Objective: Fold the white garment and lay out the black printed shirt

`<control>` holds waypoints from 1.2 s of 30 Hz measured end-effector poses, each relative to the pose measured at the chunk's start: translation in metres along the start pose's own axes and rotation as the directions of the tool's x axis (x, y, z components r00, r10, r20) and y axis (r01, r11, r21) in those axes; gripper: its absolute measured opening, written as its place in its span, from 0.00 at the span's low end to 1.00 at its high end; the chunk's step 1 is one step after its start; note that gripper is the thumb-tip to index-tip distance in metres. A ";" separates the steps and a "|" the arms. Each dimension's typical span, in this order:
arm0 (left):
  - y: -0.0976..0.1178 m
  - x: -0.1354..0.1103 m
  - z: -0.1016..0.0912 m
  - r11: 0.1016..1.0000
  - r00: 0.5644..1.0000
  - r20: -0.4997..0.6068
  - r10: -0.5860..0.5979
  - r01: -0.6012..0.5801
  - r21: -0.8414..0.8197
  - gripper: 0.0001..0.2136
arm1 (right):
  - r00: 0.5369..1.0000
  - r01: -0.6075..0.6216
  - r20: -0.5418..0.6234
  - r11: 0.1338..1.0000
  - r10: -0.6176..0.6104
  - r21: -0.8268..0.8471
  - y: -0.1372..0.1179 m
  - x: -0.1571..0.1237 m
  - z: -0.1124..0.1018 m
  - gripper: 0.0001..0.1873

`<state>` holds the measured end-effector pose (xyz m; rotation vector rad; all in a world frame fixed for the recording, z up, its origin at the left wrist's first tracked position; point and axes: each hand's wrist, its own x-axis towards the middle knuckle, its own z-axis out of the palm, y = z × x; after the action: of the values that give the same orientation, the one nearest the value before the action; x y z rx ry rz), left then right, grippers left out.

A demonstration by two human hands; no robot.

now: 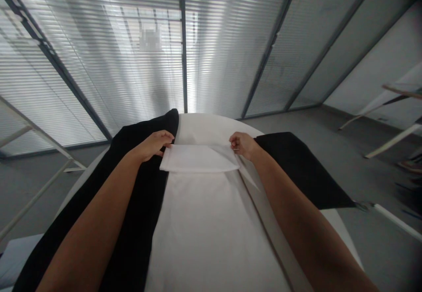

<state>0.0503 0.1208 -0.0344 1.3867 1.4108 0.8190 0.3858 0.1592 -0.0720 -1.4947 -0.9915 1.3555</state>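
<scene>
A white cloth point(204, 221) lies lengthwise down the middle of a white table point(211, 123). Its far end is folded back towards me into a flap point(198, 158). My left hand point(154, 145) pinches the flap's far left corner with closed fingers. My right hand point(242, 145) grips the flap's far right corner, fingers curled. Both forearms stretch out over the cloth. A black cloth point(132, 186) lies under my left arm along the table's left side.
A second black cloth point(296, 169) covers the table's right side. Glass walls with blinds point(132, 63) stand behind the table. A white frame point(36, 169) stands at the left, and white table legs point(389, 142) at the right on grey floor.
</scene>
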 end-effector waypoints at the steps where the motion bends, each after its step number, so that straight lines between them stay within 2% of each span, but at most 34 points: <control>1: 0.000 0.000 0.002 0.998 0.998 -0.048 -0.047 0.049 0.040 0.11 | 0.999 0.031 -0.034 0.999 -0.032 -0.028 0.004 0.003 0.002 0.05; 3: 0.001 -0.002 0.005 0.980 0.984 -0.104 -0.145 0.157 0.122 0.12 | 0.992 0.090 -0.085 0.994 -0.096 -0.067 0.011 0.009 0.005 0.05; 6: -0.001 -0.004 0.008 0.940 0.968 -0.053 -0.245 0.251 0.230 0.14 | 0.978 0.145 -0.132 0.981 -0.162 -0.129 0.020 0.016 0.008 0.06; 11: -0.006 -0.003 0.003 0.928 0.972 0.005 -0.233 0.221 0.301 0.21 | 0.965 0.166 -0.140 0.934 -0.220 -0.317 0.024 0.018 0.006 0.13; 14: -0.011 -0.002 -0.004 0.941 0.961 0.112 -0.251 0.216 0.259 0.25 | 0.964 0.122 -0.153 0.873 -0.217 -0.473 0.024 0.016 0.006 0.15; 17: -0.015 -0.001 -0.011 0.953 0.946 0.193 -0.261 0.220 0.210 0.32 | 0.961 0.101 -0.166 0.843 -0.219 -0.528 0.026 0.014 0.006 0.14; 19: -0.016 0.000 -0.012 0.939 0.946 0.194 -0.258 0.199 0.280 0.36 | 0.958 0.102 -0.168 0.824 -0.232 -0.557 0.027 0.013 0.007 0.13; 21: -0.012 -0.001 -0.008 0.867 0.971 0.124 -0.206 0.122 0.483 0.35 | 0.944 0.134 -0.162 0.781 -0.288 -0.610 0.024 0.011 0.007 0.13; 23: -0.005 -0.004 0.005 0.689 0.998 -0.016 -0.059 0.053 0.722 0.32 | 0.898 0.190 -0.151 0.675 -0.413 -0.713 0.019 0.008 0.009 0.14; 25: 0.000 -0.010 0.027 0.496 0.979 -0.138 0.148 0.048 0.867 0.30 | 0.828 0.216 -0.140 0.539 -0.543 -0.814 0.013 0.003 0.013 0.13; 26: 0.001 -0.014 0.040 0.442 0.961 -0.144 0.238 0.025 0.897 0.29 | 0.798 0.215 -0.133 0.485 -0.588 -0.848 0.011 0.000 0.017 0.13; 28: -0.002 -0.020 0.067 0.373 0.913 -0.064 0.402 -0.100 0.922 0.27 | 0.759 0.227 -0.107 0.414 -0.642 -0.881 0.010 -0.007 0.027 0.12; 30: -0.012 -0.023 0.090 0.308 0.863 0.031 0.503 -0.213 0.927 0.27 | 0.731 0.275 -0.023 0.325 -0.682 -0.905 0.016 -0.016 0.041 0.15; 33: -0.032 -0.023 0.107 0.258 0.843 0.124 0.524 -0.296 0.920 0.27 | 0.714 0.332 0.133 0.165 -0.687 -0.929 0.037 -0.030 0.059 0.22; 35: -0.041 -0.020 0.108 0.258 0.850 0.139 0.508 -0.304 0.917 0.28 | 0.725 0.347 0.225 0.063 -0.651 -0.936 0.050 -0.036 0.065 0.24; 36: -0.044 -0.019 0.107 0.266 0.854 0.134 0.502 -0.300 0.916 0.28 | 0.739 0.341 0.241 0.041 -0.629 -0.939 0.054 -0.038 0.066 0.24</control>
<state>0.1334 0.0798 -0.1056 2.7303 1.7841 0.3990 0.3169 0.1119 -0.1142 -1.7429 -2.1593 -0.2025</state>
